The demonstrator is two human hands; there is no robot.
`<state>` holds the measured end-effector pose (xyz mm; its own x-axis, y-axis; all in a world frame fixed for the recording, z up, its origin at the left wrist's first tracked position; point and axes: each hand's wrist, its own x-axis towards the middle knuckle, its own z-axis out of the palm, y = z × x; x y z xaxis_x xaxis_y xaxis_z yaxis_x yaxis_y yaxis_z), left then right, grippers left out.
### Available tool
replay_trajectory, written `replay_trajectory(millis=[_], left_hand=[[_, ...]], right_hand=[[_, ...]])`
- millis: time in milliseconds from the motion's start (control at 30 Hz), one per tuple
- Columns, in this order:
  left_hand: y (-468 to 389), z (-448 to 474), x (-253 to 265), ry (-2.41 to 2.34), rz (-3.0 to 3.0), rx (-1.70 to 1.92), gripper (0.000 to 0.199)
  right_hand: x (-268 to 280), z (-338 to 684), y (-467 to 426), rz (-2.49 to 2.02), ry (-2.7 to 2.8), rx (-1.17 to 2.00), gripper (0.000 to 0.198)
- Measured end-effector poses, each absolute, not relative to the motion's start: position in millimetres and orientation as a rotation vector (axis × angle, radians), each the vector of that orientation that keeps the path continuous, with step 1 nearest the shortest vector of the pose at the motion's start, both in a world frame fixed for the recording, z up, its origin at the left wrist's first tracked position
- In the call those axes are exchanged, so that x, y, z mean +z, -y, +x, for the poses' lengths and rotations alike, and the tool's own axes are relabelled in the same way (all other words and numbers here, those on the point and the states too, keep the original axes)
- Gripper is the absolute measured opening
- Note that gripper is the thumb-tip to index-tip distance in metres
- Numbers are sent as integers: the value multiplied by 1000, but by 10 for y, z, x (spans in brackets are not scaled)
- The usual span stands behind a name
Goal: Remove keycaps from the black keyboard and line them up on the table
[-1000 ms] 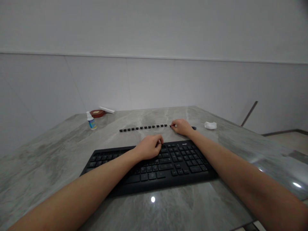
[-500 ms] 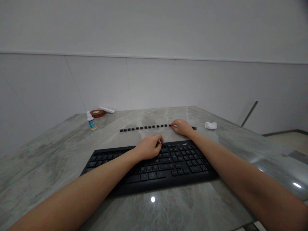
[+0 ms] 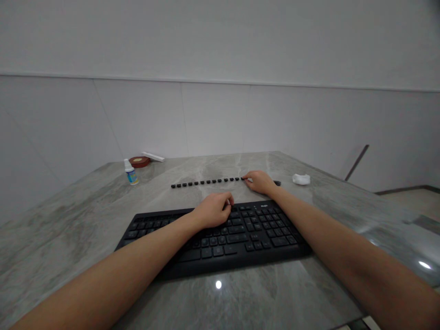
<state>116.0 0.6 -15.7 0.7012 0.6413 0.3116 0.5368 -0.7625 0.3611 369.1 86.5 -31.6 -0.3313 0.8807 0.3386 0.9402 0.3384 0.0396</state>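
Observation:
A black keyboard (image 3: 220,263) lies in front of me on the table. Over its upper middle rests my left hand (image 3: 213,210), fingers curled down toward the top row; whatever is under the fingertips is hidden. Beyond the keyboard, several small black keycaps (image 3: 202,182) form a straight row running left to right. At the right end of this row, my right hand (image 3: 258,181) pinches a keycap (image 3: 243,178) between thumb and forefinger, on the tabletop. A small dark object (image 3: 277,183) sticks out behind my right wrist, mostly covered.
The grey marbled table (image 3: 85,220) reaches back to a white wall. At the back left stand a spray bottle (image 3: 131,174), a reddish-brown box (image 3: 139,162) and a white flat bar (image 3: 153,156). A crumpled white tissue (image 3: 301,179) lies to the right.

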Motion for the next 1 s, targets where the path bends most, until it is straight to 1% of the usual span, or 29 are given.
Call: replay_trajectory(millis=[833, 1000], left_hand=[[12, 1156, -132, -946, 2644, 615, 19], [8, 1160, -137, -963, 2616, 588, 20]], right_hand=[[-319, 3687, -866, -1661, 2305, -321, 30], [-297, 3658, -815, -1708, 2209, -333, 32]])
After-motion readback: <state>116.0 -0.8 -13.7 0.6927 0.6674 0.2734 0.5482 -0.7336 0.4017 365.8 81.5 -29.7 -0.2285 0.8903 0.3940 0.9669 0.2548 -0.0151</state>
